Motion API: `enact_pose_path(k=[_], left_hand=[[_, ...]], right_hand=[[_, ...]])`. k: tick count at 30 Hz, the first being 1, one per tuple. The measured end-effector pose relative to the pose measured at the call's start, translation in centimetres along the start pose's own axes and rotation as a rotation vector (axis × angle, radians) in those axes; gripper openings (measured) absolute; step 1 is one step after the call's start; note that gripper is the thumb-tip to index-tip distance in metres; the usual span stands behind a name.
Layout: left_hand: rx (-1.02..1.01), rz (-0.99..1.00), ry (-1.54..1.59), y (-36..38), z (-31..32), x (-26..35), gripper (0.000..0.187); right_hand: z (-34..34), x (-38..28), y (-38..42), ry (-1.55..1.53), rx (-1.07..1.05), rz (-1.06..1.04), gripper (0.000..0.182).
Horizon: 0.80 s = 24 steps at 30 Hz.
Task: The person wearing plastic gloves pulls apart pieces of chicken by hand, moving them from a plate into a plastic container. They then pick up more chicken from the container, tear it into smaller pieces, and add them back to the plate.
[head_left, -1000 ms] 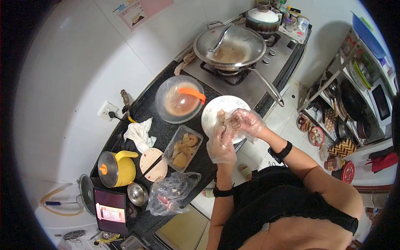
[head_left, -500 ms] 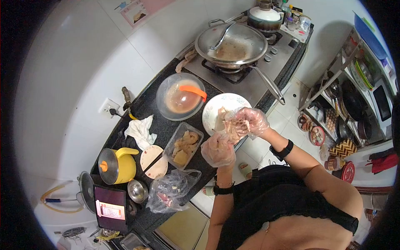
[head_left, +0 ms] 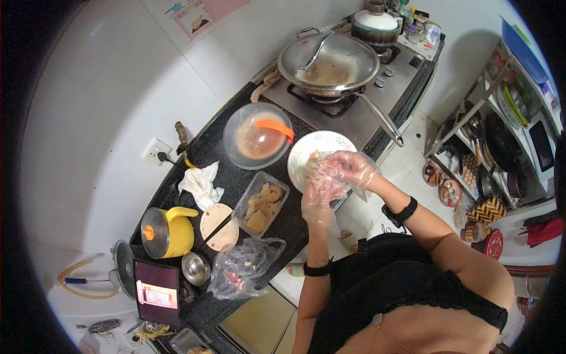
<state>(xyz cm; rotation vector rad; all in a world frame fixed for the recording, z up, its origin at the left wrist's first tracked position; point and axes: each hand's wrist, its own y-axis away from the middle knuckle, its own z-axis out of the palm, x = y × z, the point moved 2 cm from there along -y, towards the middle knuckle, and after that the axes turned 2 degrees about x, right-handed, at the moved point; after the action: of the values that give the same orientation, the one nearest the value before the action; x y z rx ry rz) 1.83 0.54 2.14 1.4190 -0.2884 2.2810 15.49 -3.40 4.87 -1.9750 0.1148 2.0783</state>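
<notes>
Both hands wear clear plastic gloves and meet over the front edge of a white plate with a faint pattern. My left hand and my right hand have their fingers closed around a pale, pinkish piece of food, which the fingers and gloves largely cover. What the piece is cannot be made out. Left of the hands stands a clear plastic container with pale yellowish pieces in it.
Beyond the plate are a bowl of cloudy liquid with an orange handle and a lidded pan on the stove. Further left are a cloth, a small plate with chopsticks, a yellow pot, a plastic bag and a tablet.
My left hand has moved up and right, closer to my right hand, and its fingers now close on the food. The view has shifted slightly.
</notes>
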Motion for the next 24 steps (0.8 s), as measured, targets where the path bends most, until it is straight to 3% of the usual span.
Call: enact_pose_path(k=[3,5,11,13,14,16,18,19,20,21,22,24], left_hand=[[-0.085,-0.105,0.158,-0.1,0.1,0.2,0.03],[-0.109,-0.111,0.104,-0.2,-0.3,0.3,0.03],[-0.189,-0.1,0.038,0.1,0.0,0.9,0.031],[-0.197,-0.08,0.004,0.0,-0.2,0.9,0.032],[-0.198,-0.123,-0.058,0.0,-0.4,0.9,0.033],[-0.201,-0.166,-0.12,0.1,-0.2,1.4,0.033],[-0.189,-0.117,-0.246,0.3,0.5,2.1,0.029],[-0.193,-0.117,-0.247,0.4,0.4,1.5,0.029],[-0.155,0.04,-0.345,0.3,0.1,0.6,0.03],[-0.115,0.199,-0.441,0.3,-0.2,0.1,0.032],[-0.116,0.199,-0.441,0.1,-0.6,-0.5,0.032],[-0.099,0.487,-0.634,0.3,-0.7,-0.3,0.035]], right_hand=[[0.3,-0.7,0.0,-0.013,0.016,0.057,0.031],[0.4,-0.7,0.2,-0.051,0.01,0.066,0.03],[0.4,-0.8,0.9,-0.06,0.265,0.03,0.025],[1.2,-4.6,1.2,0.851,0.286,-0.521,0.019],[1.2,-5.2,1.4,0.851,0.285,-0.52,0.019],[1.6,-5.5,1.5,0.968,0.035,-0.51,0.017],[2.2,-4.7,1.8,0.908,0.055,-0.47,0.016],[2.4,-4.4,1.8,0.845,0.086,-0.347,0.016],[2.4,-4.1,1.8,0.78,0.115,-0.227,0.017],[2.7,-4.3,1.8,0.78,0.116,-0.228,0.017],[2.8,-4.4,1.8,0.763,0.135,-0.184,0.016],[2.8,-4.3,2.0,0.745,0.158,-0.139,0.015]])
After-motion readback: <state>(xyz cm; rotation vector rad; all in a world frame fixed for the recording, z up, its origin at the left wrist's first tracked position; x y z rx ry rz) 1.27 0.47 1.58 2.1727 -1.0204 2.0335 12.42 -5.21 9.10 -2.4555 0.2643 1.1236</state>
